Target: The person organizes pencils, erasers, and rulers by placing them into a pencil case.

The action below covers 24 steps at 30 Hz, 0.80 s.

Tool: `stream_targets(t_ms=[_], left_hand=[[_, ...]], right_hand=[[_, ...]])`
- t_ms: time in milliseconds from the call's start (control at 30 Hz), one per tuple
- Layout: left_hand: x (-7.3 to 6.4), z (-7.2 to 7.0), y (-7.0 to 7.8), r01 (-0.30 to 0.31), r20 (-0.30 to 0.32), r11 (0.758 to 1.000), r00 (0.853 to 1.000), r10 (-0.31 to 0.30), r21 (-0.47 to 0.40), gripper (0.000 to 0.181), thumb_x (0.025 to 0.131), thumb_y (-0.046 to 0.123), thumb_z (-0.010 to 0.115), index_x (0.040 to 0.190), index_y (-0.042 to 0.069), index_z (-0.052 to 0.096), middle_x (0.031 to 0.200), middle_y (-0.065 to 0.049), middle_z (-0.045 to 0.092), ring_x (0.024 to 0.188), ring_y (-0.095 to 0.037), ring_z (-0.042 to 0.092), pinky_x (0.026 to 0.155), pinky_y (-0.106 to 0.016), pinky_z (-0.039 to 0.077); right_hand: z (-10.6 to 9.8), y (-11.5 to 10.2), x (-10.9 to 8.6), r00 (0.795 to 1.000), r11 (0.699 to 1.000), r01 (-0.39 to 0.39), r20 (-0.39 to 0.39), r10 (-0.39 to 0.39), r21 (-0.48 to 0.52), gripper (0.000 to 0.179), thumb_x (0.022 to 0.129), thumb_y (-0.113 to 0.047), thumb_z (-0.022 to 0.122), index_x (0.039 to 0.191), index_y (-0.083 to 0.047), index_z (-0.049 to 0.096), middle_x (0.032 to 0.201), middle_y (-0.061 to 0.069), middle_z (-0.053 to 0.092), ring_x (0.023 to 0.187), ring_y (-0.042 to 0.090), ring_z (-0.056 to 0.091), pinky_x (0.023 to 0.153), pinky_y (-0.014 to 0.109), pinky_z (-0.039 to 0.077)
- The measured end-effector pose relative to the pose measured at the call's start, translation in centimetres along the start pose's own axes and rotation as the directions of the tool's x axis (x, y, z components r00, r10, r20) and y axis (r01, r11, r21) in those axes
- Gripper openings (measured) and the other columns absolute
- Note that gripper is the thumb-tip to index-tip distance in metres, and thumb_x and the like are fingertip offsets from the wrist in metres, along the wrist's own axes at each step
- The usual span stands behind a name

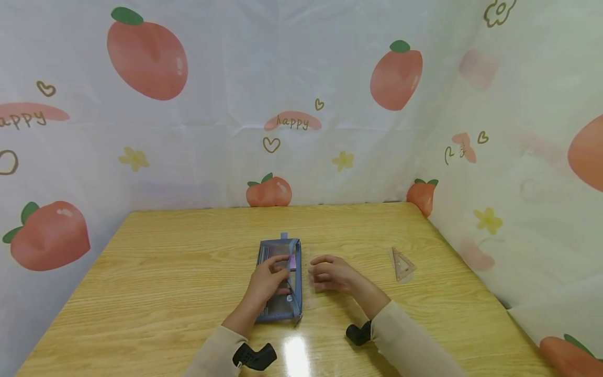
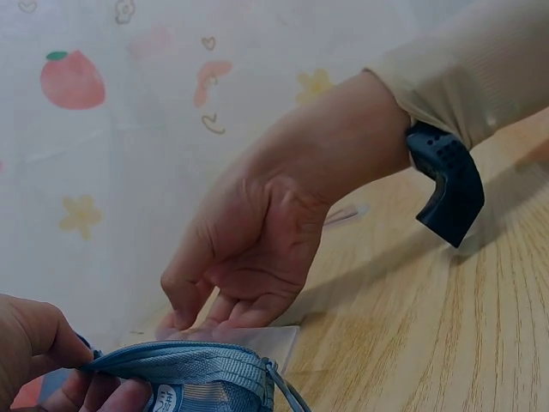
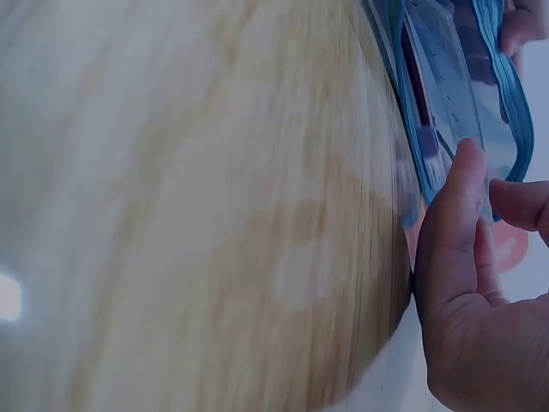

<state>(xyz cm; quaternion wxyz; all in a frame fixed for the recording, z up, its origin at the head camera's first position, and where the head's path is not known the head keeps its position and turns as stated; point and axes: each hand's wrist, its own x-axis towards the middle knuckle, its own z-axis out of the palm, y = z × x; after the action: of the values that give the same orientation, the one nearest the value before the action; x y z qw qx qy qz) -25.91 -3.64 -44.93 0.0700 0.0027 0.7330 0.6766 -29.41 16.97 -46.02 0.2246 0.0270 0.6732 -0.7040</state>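
A blue mesh pencil case (image 1: 277,316) lies on the table with its zipped side facing right. My left hand (image 1: 269,280) rests over it and pinches the edge of its opening, holding it apart. Inside the case a purple item (image 1: 293,263) shows through; other contents are hard to make out. Just right of the case, my right hand (image 1: 335,275) pinches a clear ruler (image 3: 446,69) between thumb and fingers. In the right wrist view the ruler's far part lies at the case's open mouth. The left wrist view shows a clear corner of the ruler (image 2: 279,337) behind the case.
A small clear set square (image 1: 402,267) lies on the wooden table (image 1: 188,272) to the right of my right hand. A white cloth (image 1: 226,104) with peach prints hangs behind and along the right side. Each wrist carries a black camera mount (image 1: 254,357).
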Motion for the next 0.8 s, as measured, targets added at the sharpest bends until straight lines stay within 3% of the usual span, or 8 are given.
stream_targets(t_ms=[333, 600, 800], left_hand=[[0.2, 0.0, -0.2, 0.007, 0.002, 1.0, 1.0, -0.007, 0.0, 0.047, 0.087, 0.003, 0.057, 0.134, 0.003, 0.057, 0.105, -0.018, 0.063, 0.082, -0.019, 0.064, 0.06, -0.034, 0.062], [0.0, 0.0, -0.1, -0.004, 0.008, 1.0, 1.0, 0.004, 0.001, 0.048, 0.087, 0.003, 0.058, 0.135, 0.002, 0.056, 0.108, -0.02, 0.063, 0.085, -0.02, 0.065, 0.059, -0.035, 0.062], [0.1, -0.1, -0.2, -0.008, 0.013, 1.0, 1.0, 0.008, 0.001, 0.049, 0.088, 0.002, 0.056, 0.137, 0.0, 0.054, 0.104, -0.02, 0.064, 0.08, -0.02, 0.065, 0.06, -0.036, 0.062]], right_hand=[[1.3, -0.3, 0.4, 1.0, 0.999, 0.014, 0.014, -0.013, -0.051, 0.041, 0.091, -0.006, 0.058, 0.128, 0.007, 0.05, 0.092, 0.005, 0.066, 0.077, 0.011, 0.065, 0.066, 0.024, 0.058], [2.0, 0.0, 1.1, 0.994, 0.996, 0.059, -0.093, -0.065, -0.069, 0.034, 0.091, -0.003, 0.06, 0.122, 0.01, 0.053, 0.082, 0.005, 0.065, 0.069, 0.012, 0.063, 0.062, 0.024, 0.059], [3.0, 0.1, 1.2, 0.987, 0.989, 0.077, -0.131, -0.094, -0.128, 0.034, 0.09, -0.002, 0.062, 0.12, 0.012, 0.057, 0.087, 0.013, 0.068, 0.068, 0.015, 0.064, 0.063, 0.03, 0.061]])
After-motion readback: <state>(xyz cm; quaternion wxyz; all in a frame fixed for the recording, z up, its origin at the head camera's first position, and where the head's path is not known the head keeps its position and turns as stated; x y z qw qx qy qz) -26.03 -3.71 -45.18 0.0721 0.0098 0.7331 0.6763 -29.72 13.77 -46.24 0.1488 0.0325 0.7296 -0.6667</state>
